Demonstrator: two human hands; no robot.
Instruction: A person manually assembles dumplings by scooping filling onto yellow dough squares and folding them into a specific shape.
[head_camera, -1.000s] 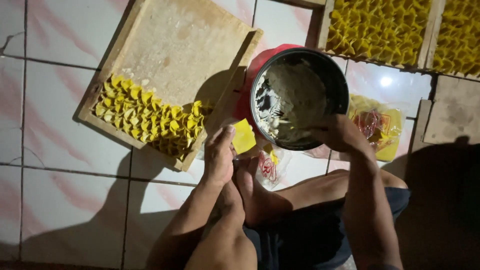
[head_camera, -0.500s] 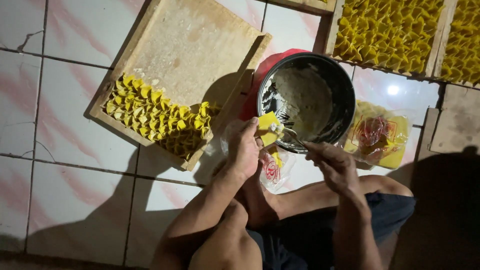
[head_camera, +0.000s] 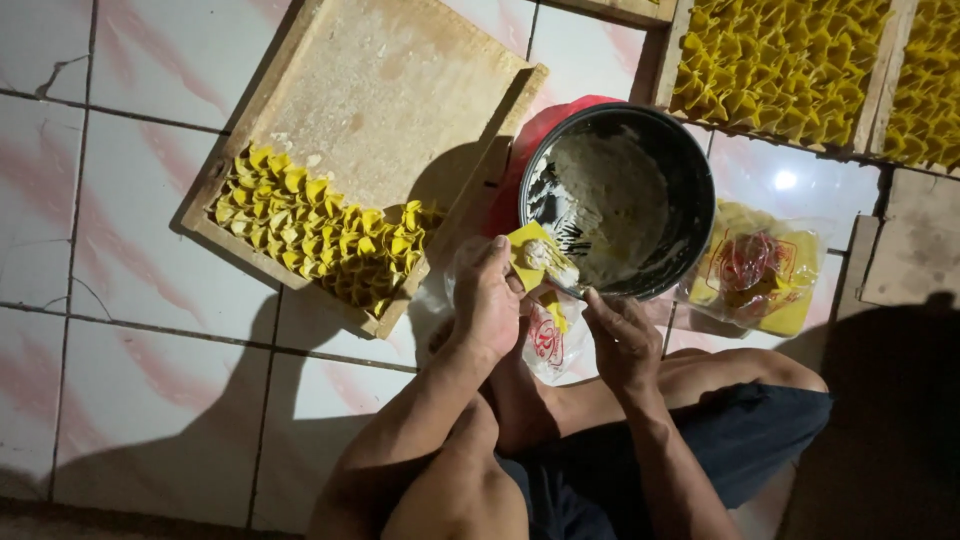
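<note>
Since the frame half a second earlier, the left hand (head_camera: 487, 300) had lowered the yellow wrapper (head_camera: 533, 256) a little from the bowl's rim, and the right hand (head_camera: 622, 340) had drawn back from the bowl toward the lap, leaving a pale dab of filling (head_camera: 545, 255) on the wrapper.

The left hand was curled loosely, thumb and fingers pinching the wrapper's lower edge so that the sheet lay open and facing up, just at the seven o'clock edge of the black bowl (head_camera: 690, 170). The right hand, at four o'clock from the wrapper, was partly closed, its fingertips bunched; whether it held a small tool I could not tell.

The wooden tray (head_camera: 390, 90) lay at ten o'clock from the hands, with folded yellow pieces (head_camera: 320, 235) packed along its near edge. Filled trays (head_camera: 780, 70) sat at one o'clock, and a plastic packet of wrappers (head_camera: 755, 275) lay at three o'clock.

To do this well, I judged, the filling should stay small and centred, the wrapper kept flat on the fingers, and the corners brought together evenly.
</note>
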